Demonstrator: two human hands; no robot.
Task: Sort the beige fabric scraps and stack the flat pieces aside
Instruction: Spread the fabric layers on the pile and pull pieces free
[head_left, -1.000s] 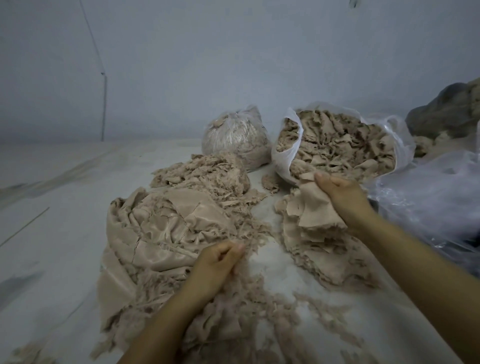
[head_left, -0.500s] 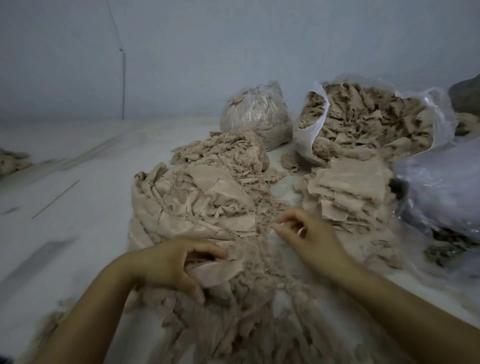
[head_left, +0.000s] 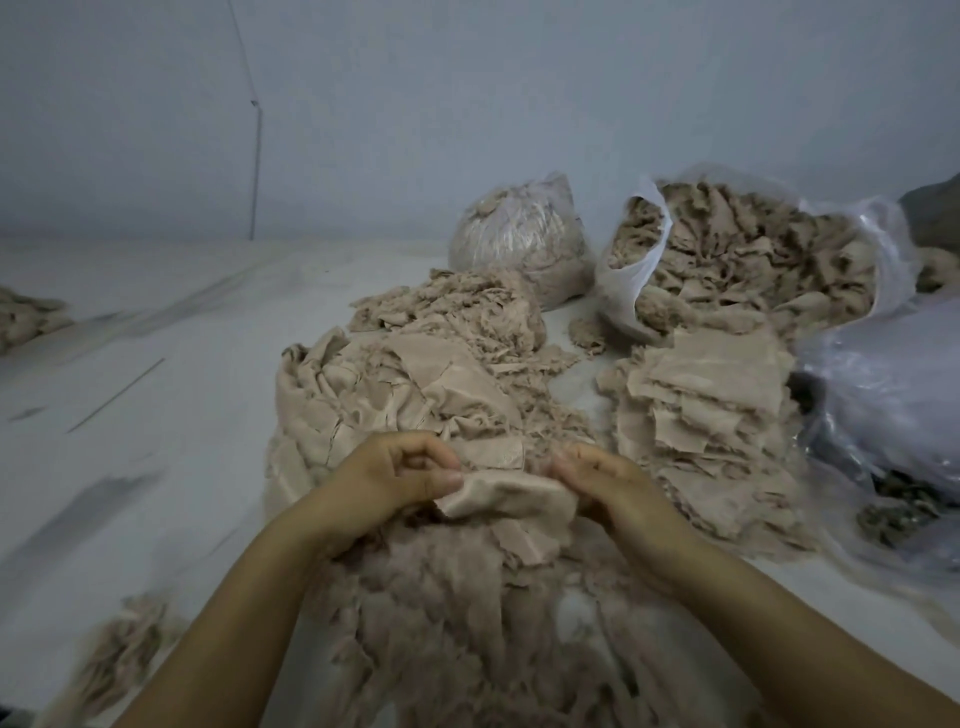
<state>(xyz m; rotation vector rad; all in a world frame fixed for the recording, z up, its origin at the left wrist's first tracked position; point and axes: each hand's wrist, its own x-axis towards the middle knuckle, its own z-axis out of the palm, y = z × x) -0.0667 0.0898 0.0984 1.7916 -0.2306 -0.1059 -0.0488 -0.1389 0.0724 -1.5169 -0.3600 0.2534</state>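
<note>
Both grips close on one beige scrap (head_left: 511, 496): the left hand (head_left: 395, 475) pinches its left edge, the right hand (head_left: 597, 480) grips its right edge, probably to spread it over the loose pile (head_left: 415, 405) before adding it to the flat stack (head_left: 711, 400) on the right.

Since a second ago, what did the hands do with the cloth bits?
The right hand left the flat stack, came back to the loose pile and now holds one end of a beige piece. The left hand, which was digging in the scraps, pinches the other end. The open bag, the tied bag and the stack stayed put.
</note>
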